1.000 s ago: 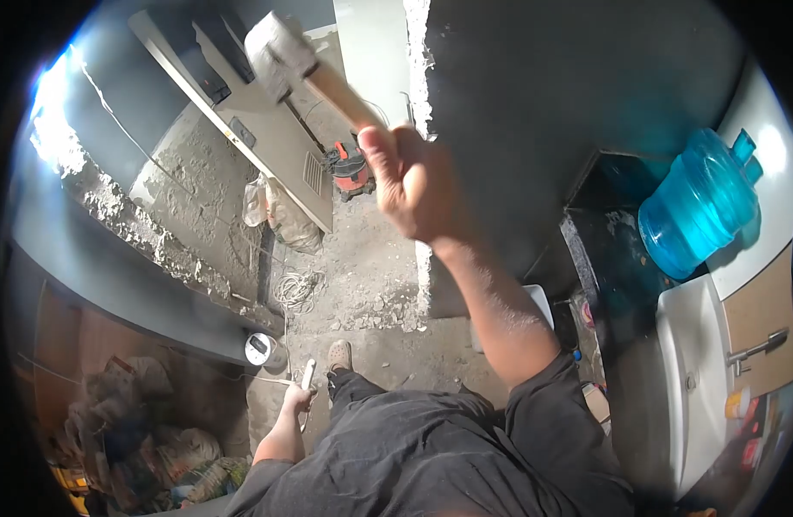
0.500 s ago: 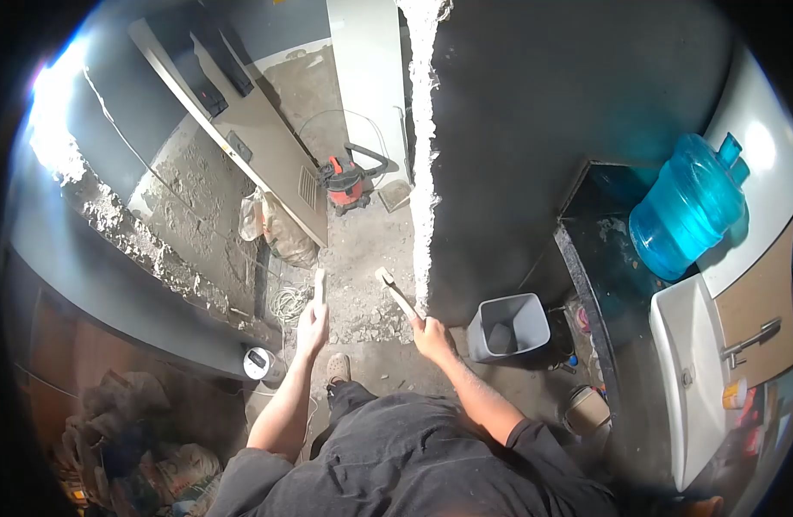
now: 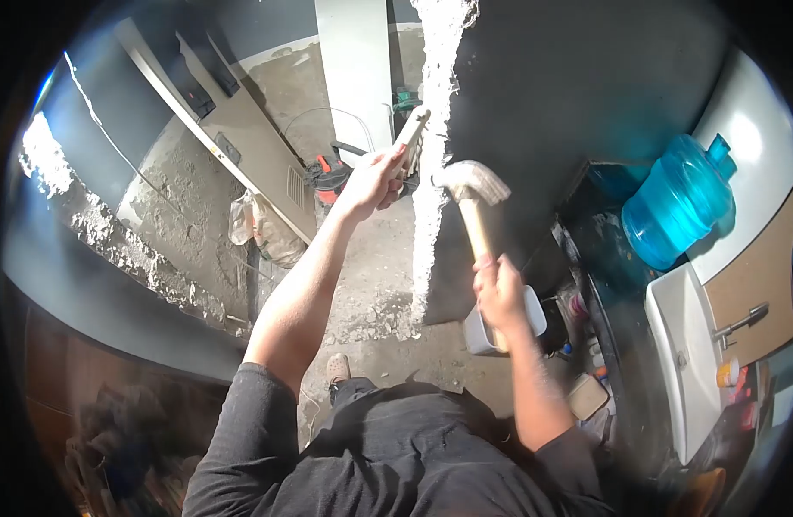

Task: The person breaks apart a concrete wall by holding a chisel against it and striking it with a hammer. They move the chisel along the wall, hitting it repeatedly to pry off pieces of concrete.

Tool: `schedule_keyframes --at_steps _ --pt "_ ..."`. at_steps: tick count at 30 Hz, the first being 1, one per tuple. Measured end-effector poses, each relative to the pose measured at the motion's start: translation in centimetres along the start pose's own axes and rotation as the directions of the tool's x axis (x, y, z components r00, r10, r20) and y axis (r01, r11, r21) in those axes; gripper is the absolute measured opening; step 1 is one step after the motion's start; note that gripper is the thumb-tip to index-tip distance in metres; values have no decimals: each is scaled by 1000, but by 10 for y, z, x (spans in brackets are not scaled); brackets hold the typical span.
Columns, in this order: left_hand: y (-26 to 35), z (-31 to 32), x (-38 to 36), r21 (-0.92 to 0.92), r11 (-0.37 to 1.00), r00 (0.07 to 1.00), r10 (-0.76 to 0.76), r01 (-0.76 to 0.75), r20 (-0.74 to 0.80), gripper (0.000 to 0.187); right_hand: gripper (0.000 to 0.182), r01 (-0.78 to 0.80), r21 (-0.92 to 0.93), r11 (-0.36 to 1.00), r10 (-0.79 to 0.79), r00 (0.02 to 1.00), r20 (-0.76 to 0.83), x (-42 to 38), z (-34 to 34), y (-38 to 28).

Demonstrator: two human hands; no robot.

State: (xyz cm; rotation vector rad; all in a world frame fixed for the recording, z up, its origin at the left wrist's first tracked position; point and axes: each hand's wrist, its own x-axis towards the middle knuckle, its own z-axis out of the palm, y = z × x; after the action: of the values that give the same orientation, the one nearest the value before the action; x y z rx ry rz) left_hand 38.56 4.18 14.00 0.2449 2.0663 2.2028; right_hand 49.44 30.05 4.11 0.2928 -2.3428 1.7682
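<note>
Up from low over the floor (image 3: pixel 375 276), the left hand (image 3: pixel 375 183), fingers wrapped round a pale chisel-like bar (image 3: pixel 413 131), is now at the broken wall edge (image 3: pixel 427 237), the right hand (image 3: pixel 501 297), fingers closed round a claw hammer (image 3: pixel 475 222), seemingly within striking range.

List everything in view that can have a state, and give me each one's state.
Left grip: closed on the pale tool.
Pale tool: aslant, tip by the wall edge; contact unclear.
Right grip: closed on the hammer.
Hammer: head uppermost.
Wall edge: broken, ragged.
Bin: open-topped, partly hidden.
Tap: no water visibly running.
Blue bottle: fill level unclear.
</note>
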Motion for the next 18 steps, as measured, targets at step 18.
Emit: schedule_keyframes --at_steps 18 --pt "-8 6 8 -187 980 993 -51 70 102 44 40 359 -766 534 -438 892 113 68 -18 -246"
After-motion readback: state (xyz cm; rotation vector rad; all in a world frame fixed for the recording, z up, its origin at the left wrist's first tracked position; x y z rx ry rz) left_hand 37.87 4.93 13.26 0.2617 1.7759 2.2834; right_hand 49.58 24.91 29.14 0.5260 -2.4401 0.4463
